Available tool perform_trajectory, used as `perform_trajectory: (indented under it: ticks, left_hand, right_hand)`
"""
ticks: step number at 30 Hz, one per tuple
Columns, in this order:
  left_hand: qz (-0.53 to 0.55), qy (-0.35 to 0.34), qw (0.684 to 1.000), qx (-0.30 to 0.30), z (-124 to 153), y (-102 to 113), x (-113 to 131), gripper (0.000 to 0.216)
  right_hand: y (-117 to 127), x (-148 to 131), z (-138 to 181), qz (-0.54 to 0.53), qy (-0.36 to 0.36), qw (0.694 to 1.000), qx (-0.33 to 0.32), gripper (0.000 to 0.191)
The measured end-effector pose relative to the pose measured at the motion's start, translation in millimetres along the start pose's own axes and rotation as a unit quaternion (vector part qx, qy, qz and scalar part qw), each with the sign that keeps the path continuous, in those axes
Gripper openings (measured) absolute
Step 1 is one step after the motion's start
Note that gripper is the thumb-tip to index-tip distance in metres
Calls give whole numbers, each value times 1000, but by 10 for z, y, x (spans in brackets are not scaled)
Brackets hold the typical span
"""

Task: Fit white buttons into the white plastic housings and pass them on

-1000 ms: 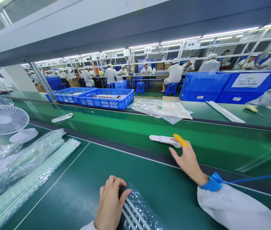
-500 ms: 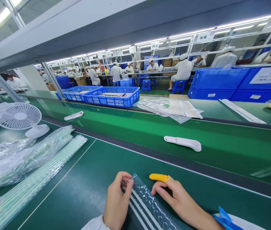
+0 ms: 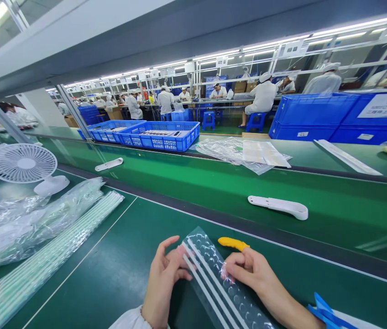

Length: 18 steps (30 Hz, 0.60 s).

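From my end I see the clear plastic sheet at the bottom centre of the frame, slanting from the middle down to the lower edge, with narrow white strips running along it. I have the left hand at the sheet's upper left edge, thumb and fingers pinching it while the index finger stands raised. My right hand has its curled fingers and thumb pinching the opposite edge; some fingertips show through the plastic. A yellow finger cover sits on its index finger, which points left, clear of the sheet. A blue wristband shows at the lower right.

Above the hands, right of centre, I see a white curved part lying on the green belt; a second white part lies on it farther left. At the left of the frame a white fan stands behind a bundle of pale strips in plastic. Beyond the belt, blue baskets stand near the centre and blue crates at the right.
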<state>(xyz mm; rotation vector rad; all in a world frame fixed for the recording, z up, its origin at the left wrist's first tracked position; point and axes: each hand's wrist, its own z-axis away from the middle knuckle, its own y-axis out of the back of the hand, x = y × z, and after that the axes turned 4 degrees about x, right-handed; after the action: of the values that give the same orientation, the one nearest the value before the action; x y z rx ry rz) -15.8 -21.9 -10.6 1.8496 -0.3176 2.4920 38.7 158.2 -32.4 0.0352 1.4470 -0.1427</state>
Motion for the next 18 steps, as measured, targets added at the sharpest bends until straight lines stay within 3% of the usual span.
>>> perform_trajectory:
  ticks: [4, 8, 18]
  left_hand:
    - [55, 69, 992, -93, 63, -66, -12, 40]
    - [55, 86, 982, -161, 120, -123, -137, 32]
    - [12, 60, 979, -195, 118, -169, -269, 32]
  right_hand:
    - [-3, -22, -12, -65, -24, 997, 23, 27]
    - [-35, -120, 5, -99, -43, 994, 24, 24]
    - [-50, -113, 15, -101, -33, 994, 27, 25]
